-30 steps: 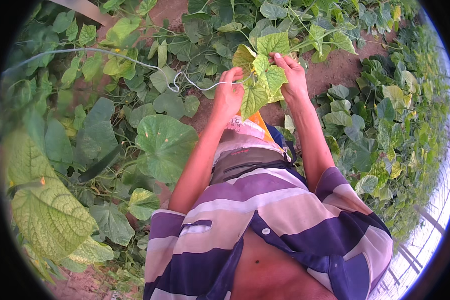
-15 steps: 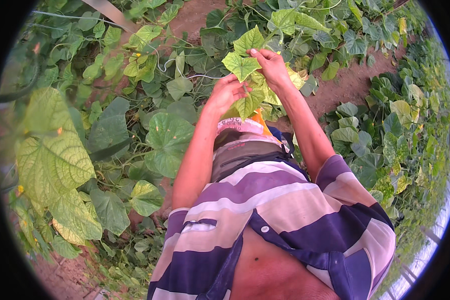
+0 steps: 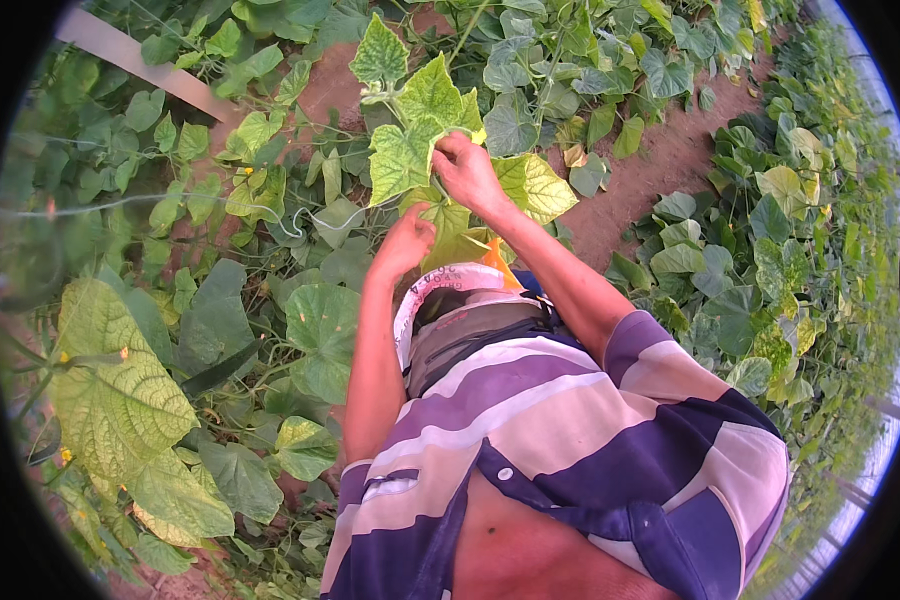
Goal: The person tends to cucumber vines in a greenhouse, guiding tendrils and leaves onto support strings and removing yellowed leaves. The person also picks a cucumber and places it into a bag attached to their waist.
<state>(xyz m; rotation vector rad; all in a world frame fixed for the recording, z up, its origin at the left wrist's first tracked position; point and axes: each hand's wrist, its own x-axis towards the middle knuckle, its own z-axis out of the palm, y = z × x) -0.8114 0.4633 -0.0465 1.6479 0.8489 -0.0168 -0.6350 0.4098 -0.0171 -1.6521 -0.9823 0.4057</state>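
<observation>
In front of my waist stands the tip of a cucumber vine [image 3: 432, 98] with pale green, lobed leaves. My right hand [image 3: 467, 172] is closed on the vine just beneath its upper leaves, fingers curled in. Lower and to the left, my left hand [image 3: 406, 242] has its fingers bent against a yellowish leaf [image 3: 452, 222]; whether anything is between them is hidden. A thin pale twine [image 3: 300, 216] runs in from the left toward the vine. Another yellowing leaf [image 3: 547, 190] spreads out to the right of my right wrist.
A white and orange printed bag [image 3: 422, 292] hangs at my waist. Large mottled leaves [image 3: 120, 385] are close on the left, and a pale slat [image 3: 145, 62] slants across the upper left. Bare soil [image 3: 635, 190] shows between plant rows, with dense foliage [image 3: 760, 270] on the right.
The vine tip and both hands have shifted left in view. My right hand has turned from pinching a leaf to closing round the vine; my left hand has dropped lower.
</observation>
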